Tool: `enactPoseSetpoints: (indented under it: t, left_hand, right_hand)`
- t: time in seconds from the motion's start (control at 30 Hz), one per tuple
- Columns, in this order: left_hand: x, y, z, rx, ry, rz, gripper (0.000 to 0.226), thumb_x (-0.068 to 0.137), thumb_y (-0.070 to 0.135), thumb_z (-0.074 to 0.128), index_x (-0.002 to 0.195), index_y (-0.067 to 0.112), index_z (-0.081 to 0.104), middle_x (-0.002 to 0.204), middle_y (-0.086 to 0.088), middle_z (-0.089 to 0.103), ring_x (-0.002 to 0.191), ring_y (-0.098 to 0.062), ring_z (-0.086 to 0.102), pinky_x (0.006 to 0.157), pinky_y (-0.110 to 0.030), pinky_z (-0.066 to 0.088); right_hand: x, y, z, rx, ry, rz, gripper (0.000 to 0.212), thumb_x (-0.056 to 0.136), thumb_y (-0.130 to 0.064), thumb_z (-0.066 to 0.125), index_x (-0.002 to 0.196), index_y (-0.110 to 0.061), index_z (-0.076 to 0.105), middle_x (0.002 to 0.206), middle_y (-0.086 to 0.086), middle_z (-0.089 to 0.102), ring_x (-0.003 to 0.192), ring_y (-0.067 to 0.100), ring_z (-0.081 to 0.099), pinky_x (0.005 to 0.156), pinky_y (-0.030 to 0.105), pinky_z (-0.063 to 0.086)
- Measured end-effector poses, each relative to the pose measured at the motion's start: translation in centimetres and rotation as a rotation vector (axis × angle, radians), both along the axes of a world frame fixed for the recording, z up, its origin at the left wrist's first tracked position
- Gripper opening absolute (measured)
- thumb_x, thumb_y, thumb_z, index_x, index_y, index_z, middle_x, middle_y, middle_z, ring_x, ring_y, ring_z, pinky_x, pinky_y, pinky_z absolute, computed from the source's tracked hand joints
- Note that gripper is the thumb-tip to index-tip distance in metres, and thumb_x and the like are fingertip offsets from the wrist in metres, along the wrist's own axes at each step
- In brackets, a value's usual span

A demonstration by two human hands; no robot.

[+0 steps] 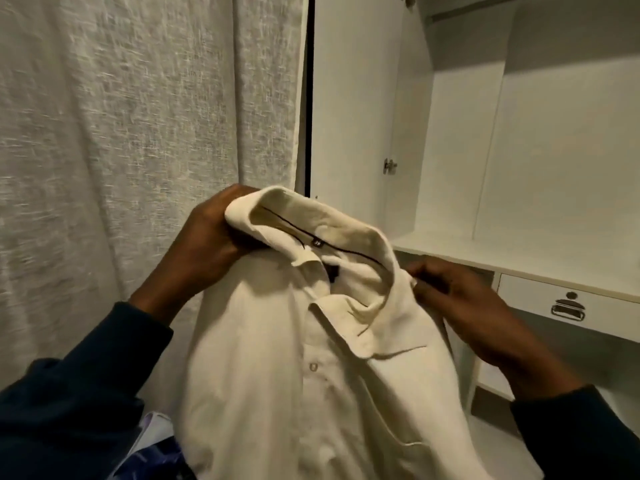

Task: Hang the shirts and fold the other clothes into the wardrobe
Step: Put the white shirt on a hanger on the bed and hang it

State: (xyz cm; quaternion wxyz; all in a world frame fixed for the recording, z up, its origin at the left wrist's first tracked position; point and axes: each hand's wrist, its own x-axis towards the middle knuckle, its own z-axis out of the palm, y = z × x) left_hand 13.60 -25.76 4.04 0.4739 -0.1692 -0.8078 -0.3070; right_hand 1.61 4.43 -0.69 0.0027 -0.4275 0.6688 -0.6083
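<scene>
While the cream shirt point(311, 358) hung in front of the open wardrobe point(519, 150), both hands held it up by the collar end. Left hand point(204, 244) gripped the left side of the collar point(311, 220), fingers curled round the bunched fabric, thumb side under it. Right hand point(460, 299) was on the shirt's right shoulder just beside the collar, fingers curled and pinching the fabric at the seam; exact fingertip contact partly hidden by the cloth. Both arms in dark blue sleeves point(86, 393).

Shirt faced the camera: collar open and standing up, small round label point(317, 241) inside the neckband, placket buttoned lower down, one button point(313, 366) visible. Body of the shirt draped down and out of view at the bottom edge. A dark piece showed inside the neck opening; couldn't tell what it was.

Wardrobe: white, door point(349, 109) swung open with a metal hinge point(390, 166) on the side panel, shelf point(485, 254) behind the right hand, drawer point(568, 303) with a metal handle below it. Pale woven curtain point(138, 116) to the left of the wardrobe. Patterned blue-white fabric point(152, 452) at bottom left, below the shirt.
</scene>
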Motion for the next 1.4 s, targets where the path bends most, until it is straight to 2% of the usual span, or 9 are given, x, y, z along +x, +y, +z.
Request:
enactPoseSetpoints:
  t: [0.23, 0.37, 0.53, 0.7, 0.83, 0.93, 1.03, 1.17, 1.4]
  left_hand:
    - [-1.0, -0.2, 0.8, -0.138, 0.028, 0.160, 0.015, 0.086, 0.056, 0.059, 0.096, 0.068, 0.060, 0.094, 0.045, 0.063, 0.092, 0.021, 0.059, 0.076, -0.005, 0.043]
    - [-1.0, -0.6, 1.4, -0.215, -0.436, -0.138, 0.062, 0.068, 0.072, 0.073, 0.124, 0.053, 0.056, 0.121, 0.023, 0.065, 0.114, 0.002, 0.061, 0.091, -0.016, 0.050]
    - [-0.8, -2.3, 1.7, -0.461, -0.761, -0.159, 0.064, 0.077, 0.022, 0.071, 0.134, 0.035, 0.046, 0.120, 0.006, 0.049, 0.114, -0.010, 0.053, 0.096, -0.026, 0.047]
    - [-0.6, -2.8, 2.0, -0.079, -0.670, -0.358, 0.044, 0.087, 0.030, 0.057, 0.130, 0.039, 0.059, 0.129, 0.002, 0.058, 0.126, -0.017, 0.054, 0.102, -0.033, 0.043]
    - [-1.3, -1.7, 2.5, -0.137, -0.554, -0.279, 0.031, 0.093, 0.048, 0.056, 0.115, 0.030, 0.068, 0.113, 0.000, 0.065, 0.112, -0.013, 0.063, 0.093, -0.021, 0.050]
    - [-1.6, -0.4, 2.6, -0.005, -0.369, -0.289, 0.017, 0.098, 0.028, 0.054, 0.103, 0.022, 0.069, 0.100, 0.001, 0.071, 0.095, -0.011, 0.067, 0.080, -0.018, 0.053]
    - [-2.8, 0.1, 1.6, -0.003, -0.373, -0.211, 0.034, 0.095, 0.059, 0.051, 0.103, 0.029, 0.064, 0.095, 0.001, 0.070, 0.089, -0.014, 0.066, 0.078, -0.029, 0.054]
    - [-3.6, 0.6, 1.1, 0.016, -0.234, -0.142, 0.023, 0.101, 0.042, 0.044, 0.100, 0.031, 0.063, 0.094, 0.003, 0.070, 0.087, -0.014, 0.067, 0.078, -0.027, 0.053]
    - [-4.0, -0.2, 2.8, -0.117, -0.373, -0.279, 0.048, 0.080, 0.069, 0.064, 0.107, 0.029, 0.063, 0.097, 0.003, 0.066, 0.088, -0.012, 0.063, 0.075, -0.026, 0.049]
  right_hand:
    - [0.6, 0.5, -0.3, -0.062, 0.074, -0.171, 0.021, 0.104, -0.027, 0.043, 0.099, -0.014, 0.058, 0.083, 0.001, 0.064, 0.072, 0.002, 0.056, 0.060, 0.009, 0.041]
    - [0.1, 0.9, 0.0, -0.085, 0.066, -0.268, 0.016, 0.105, -0.024, 0.047, 0.098, -0.020, 0.061, 0.083, -0.004, 0.068, 0.074, 0.007, 0.059, 0.066, 0.021, 0.044]
    - [-0.8, 4.2, 3.2, 0.200, 0.130, -0.087, 0.021, 0.093, -0.024, 0.062, 0.112, -0.021, 0.069, 0.110, -0.003, 0.072, 0.106, 0.014, 0.067, 0.092, 0.034, 0.053]
    - [-1.6, 6.5, 5.5, 0.373, 0.130, 0.024, 0.027, 0.089, -0.027, 0.072, 0.112, -0.013, 0.073, 0.114, 0.004, 0.071, 0.109, 0.020, 0.067, 0.095, 0.036, 0.053]
    - [-1.9, 6.5, 6.0, 0.426, 0.197, 0.024, 0.037, 0.098, -0.038, 0.057, 0.107, -0.005, 0.071, 0.106, 0.012, 0.071, 0.104, 0.030, 0.066, 0.094, 0.046, 0.050]
    - [-1.7, 5.5, 5.7, 0.392, 0.399, -0.204, 0.021, 0.098, -0.033, 0.056, 0.093, -0.021, 0.073, 0.088, -0.004, 0.072, 0.089, 0.013, 0.066, 0.083, 0.037, 0.050]
    - [-1.6, 4.3, 4.9, 0.200, 0.635, -0.562, 0.018, 0.102, -0.025, 0.052, 0.092, -0.029, 0.067, 0.076, -0.011, 0.068, 0.075, 0.001, 0.061, 0.063, 0.015, 0.042]
    - [-2.2, 4.3, 4.8, 0.083, 0.807, -0.726, 0.014, 0.100, -0.013, 0.055, 0.097, -0.020, 0.066, 0.065, -0.009, 0.060, 0.063, 0.007, 0.055, 0.056, 0.018, 0.040]
    - [-1.9, 4.2, 5.4, -0.037, 0.461, -0.624, 0.028, 0.104, -0.029, 0.048, 0.083, -0.012, 0.056, 0.071, 0.001, 0.056, 0.063, 0.004, 0.046, 0.057, 0.013, 0.035]
